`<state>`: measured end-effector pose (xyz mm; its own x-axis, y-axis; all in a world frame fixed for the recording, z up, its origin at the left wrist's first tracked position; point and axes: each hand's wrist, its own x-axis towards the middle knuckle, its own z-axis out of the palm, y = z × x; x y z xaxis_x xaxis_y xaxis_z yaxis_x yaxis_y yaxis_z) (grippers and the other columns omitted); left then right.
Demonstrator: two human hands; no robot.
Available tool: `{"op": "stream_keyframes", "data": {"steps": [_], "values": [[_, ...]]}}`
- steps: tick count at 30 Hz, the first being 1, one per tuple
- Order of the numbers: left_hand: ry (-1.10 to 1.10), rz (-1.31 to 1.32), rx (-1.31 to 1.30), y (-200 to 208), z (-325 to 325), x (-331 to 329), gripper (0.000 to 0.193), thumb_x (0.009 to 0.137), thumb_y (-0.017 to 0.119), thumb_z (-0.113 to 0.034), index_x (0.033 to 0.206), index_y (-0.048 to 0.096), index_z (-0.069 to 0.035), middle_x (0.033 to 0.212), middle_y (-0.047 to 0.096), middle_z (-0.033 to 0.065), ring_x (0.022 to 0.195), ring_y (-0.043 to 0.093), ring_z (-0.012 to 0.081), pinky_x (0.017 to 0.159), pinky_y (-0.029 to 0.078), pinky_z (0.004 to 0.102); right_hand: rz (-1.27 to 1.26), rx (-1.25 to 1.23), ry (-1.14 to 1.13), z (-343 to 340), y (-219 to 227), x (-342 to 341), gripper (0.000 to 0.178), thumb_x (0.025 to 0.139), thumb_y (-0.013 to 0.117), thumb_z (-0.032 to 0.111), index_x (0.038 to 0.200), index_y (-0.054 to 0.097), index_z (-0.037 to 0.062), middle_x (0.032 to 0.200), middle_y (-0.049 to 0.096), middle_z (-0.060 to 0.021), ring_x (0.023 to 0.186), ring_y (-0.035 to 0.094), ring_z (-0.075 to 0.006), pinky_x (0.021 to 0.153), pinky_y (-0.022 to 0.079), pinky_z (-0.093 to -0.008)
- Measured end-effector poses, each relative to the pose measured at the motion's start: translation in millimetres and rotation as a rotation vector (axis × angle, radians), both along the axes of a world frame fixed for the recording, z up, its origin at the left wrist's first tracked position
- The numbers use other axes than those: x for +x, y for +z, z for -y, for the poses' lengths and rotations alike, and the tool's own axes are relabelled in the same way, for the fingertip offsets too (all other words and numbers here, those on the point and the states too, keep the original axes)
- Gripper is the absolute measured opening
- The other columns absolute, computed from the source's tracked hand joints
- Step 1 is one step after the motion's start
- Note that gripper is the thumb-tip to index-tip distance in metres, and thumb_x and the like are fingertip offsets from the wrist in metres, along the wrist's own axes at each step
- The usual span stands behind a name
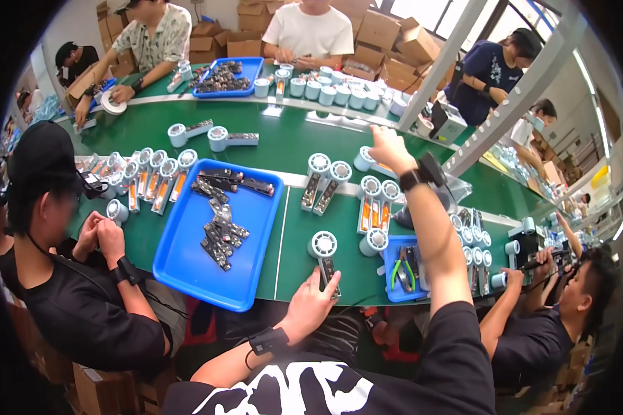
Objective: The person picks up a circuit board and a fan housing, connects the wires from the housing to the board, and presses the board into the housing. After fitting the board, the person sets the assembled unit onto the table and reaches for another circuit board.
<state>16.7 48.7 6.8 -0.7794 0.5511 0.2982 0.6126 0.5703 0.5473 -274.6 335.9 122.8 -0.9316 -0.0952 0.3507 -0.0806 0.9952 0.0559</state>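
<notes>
My left hand (310, 308) is closed round the handle of a light-blue handheld fan (324, 245), whose open handle shows a dark circuit board. The fan lies on the green table just ahead of me, its round head pointing away. My right hand (391, 149) is stretched far forward over the table, with its fingers curled; what they hold, if anything, is hidden. Beside and partly under that hand lies another fan (364, 158) with an orange part in its handle. Two fans with dark boards (318, 164) stand left of it, and several with orange cells (370, 187) sit nearer.
A large blue tray (163, 259) of dark circuit boards is at my left. To the right, a small blue tray (393, 294) holds green-handled cutters (403, 268). Co-workers sit on both sides and across the table. A metal post (457, 62) rises beyond my right hand.
</notes>
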Motion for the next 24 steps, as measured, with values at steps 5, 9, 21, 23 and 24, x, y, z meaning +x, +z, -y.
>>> {"op": "stream_keyframes", "data": {"steps": [5, 9, 21, 23, 24], "values": [[0.010, 0.021, -0.079, -12, 4, -10, 0.071, 0.085, 0.075, -0.018, 0.149, 0.045, -0.011, 0.139, 0.048, 0.0331, 0.127, 0.053, 0.0456, 0.104, 0.048, 0.0491, 0.438, 0.002, -0.087, -17, -21, -58, 0.066, 0.070, 0.080, 0.024, 0.132, 0.061, 0.0124, 0.113, 0.070, -0.0162, 0.112, 0.066, -0.0319, 0.100, 0.048, -0.0482], [0.005, -0.093, -0.109, -8, 8, -11, 0.067, 0.088, 0.071, -0.017, 0.150, 0.045, -0.012, 0.141, 0.048, 0.0320, 0.129, 0.053, 0.0438, 0.108, 0.045, 0.0471, 0.592, -0.023, -0.029, -26, -40, -72, 0.059, 0.066, 0.084, 0.023, 0.122, 0.068, 0.0115, 0.113, 0.071, -0.0155, 0.108, 0.068, -0.0319, 0.097, 0.052, -0.0444], [-0.114, 0.003, 0.003, -4, -5, -80, 0.060, 0.088, 0.064, -0.005, 0.146, 0.049, -0.010, 0.143, 0.050, 0.0307, 0.133, 0.050, 0.0463, 0.113, 0.042, 0.0468, -0.335, -0.327, 0.130, 11, 86, 69, 0.040, 0.081, 0.078, 0.016, 0.119, 0.069, 0.0048, 0.102, 0.075, -0.0180, 0.096, 0.073, -0.0266, 0.083, 0.056, -0.0367], [-0.124, -0.002, 0.010, -5, -14, -96, 0.061, 0.088, 0.065, -0.004, 0.146, 0.048, -0.009, 0.143, 0.049, 0.0312, 0.132, 0.051, 0.0454, 0.112, 0.043, 0.0458, -0.370, -0.328, 0.068, 32, 106, 127, 0.042, 0.082, 0.079, 0.015, 0.121, 0.068, 0.0043, 0.101, 0.075, -0.0163, 0.094, 0.073, -0.0237, 0.082, 0.056, -0.0348], [-0.124, -0.026, 0.020, -7, -19, -103, 0.062, 0.088, 0.066, -0.003, 0.147, 0.048, -0.008, 0.143, 0.049, 0.0318, 0.132, 0.052, 0.0444, 0.112, 0.044, 0.0448, -0.351, -0.469, 0.041, 39, 108, 151, 0.046, 0.081, 0.080, 0.018, 0.123, 0.066, 0.0053, 0.102, 0.074, -0.0179, 0.095, 0.072, -0.0290, 0.083, 0.055, -0.0384]]}}
